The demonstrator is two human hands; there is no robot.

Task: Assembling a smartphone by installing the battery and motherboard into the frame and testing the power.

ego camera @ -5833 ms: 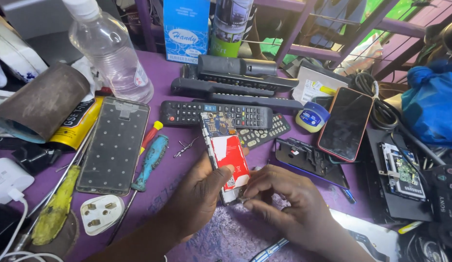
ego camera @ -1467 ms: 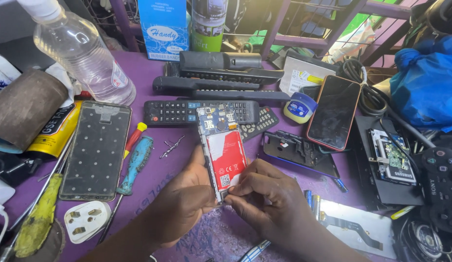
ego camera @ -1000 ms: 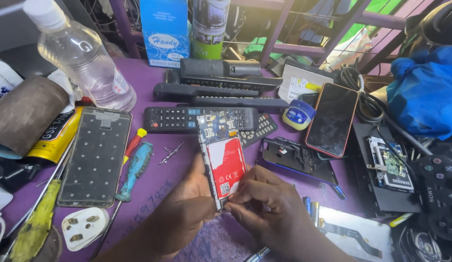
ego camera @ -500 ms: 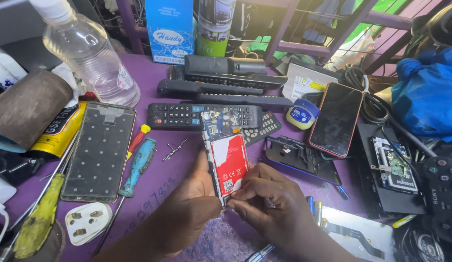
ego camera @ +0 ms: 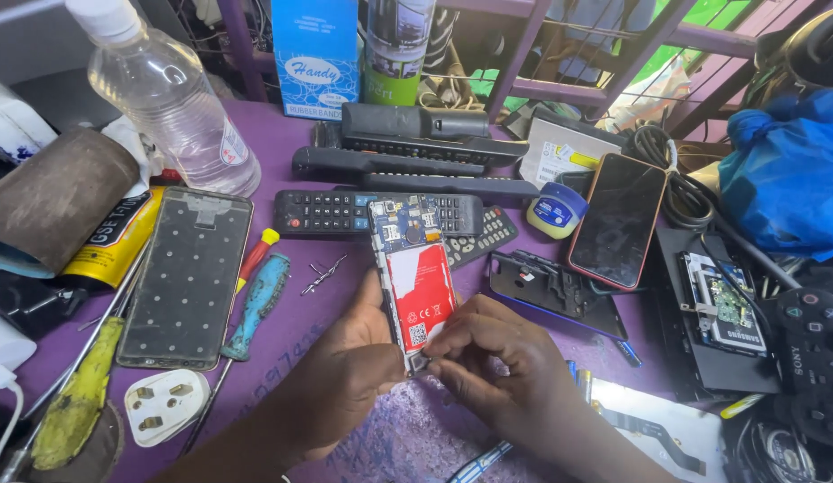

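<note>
We steady the opened phone (ego camera: 415, 284) above the purple tabletop (ego camera: 291, 143), left hand (ego camera: 349, 376) gripping its edge, right hand (ego camera: 497, 358) fingers pinched at its bottom end; the work there likely needs fine, careful pressure.

Left hand (ego camera: 349, 376) came in from the lower left, palm turned inward, thumb raised along the near edge and fingers curled beneath in a firm grip. Right hand (ego camera: 497, 358) lay just beside it from the lower right, knuckles up, fingertips (ego camera: 434, 351) bunched in a pinch, touching the left thumb. Both forearms angled up from the bottom edge.
</note>
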